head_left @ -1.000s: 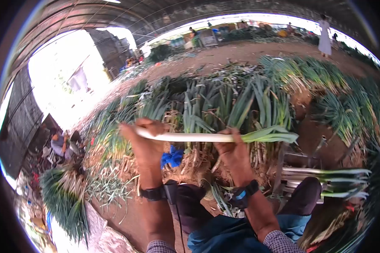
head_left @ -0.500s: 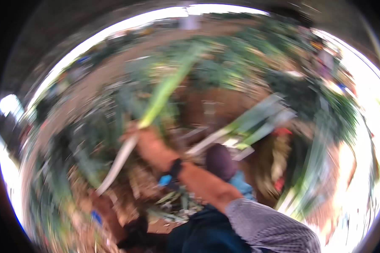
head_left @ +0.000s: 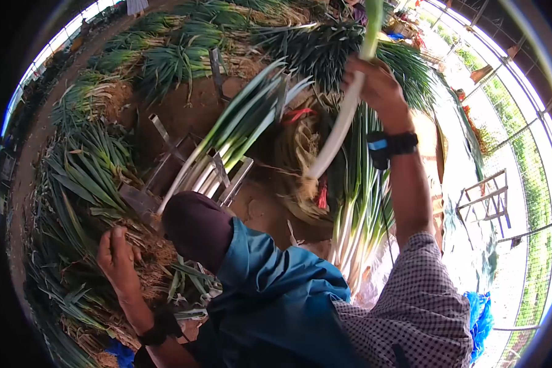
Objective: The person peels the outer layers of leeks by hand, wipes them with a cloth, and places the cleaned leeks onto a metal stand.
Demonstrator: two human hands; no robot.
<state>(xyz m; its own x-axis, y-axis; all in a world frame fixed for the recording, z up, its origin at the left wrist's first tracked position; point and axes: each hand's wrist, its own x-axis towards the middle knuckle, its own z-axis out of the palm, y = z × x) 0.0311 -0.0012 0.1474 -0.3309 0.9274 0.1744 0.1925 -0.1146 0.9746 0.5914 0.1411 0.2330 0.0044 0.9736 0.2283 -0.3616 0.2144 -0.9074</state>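
My right hand (head_left: 377,86) is raised at the upper right, closed around a leek (head_left: 343,122). Its white shank hangs down to the roots, while the green top runs past the upper edge. At the lower left, my left hand (head_left: 119,254) has loosely bent fingers, slightly apart, with nothing visible in them. It is close to a heap of leeks with brown roots (head_left: 150,264). In the middle, several leeks (head_left: 227,141) lie together in a metal stand (head_left: 233,178), their white ends towards me.
More leeks (head_left: 356,227) lie right of centre, beside a tan bundle (head_left: 297,159) with red ties. Leek piles (head_left: 178,64) cover the far ground. A wooden frame (head_left: 484,199) and mesh fence (head_left: 527,159) stand right. A dark rounded shape (head_left: 196,227) is near my blue apron (head_left: 270,294).
The view has swung and sharpened. My right hand has carried the leek up and to the right. My left hand, earlier at its root end, is now apart from it.
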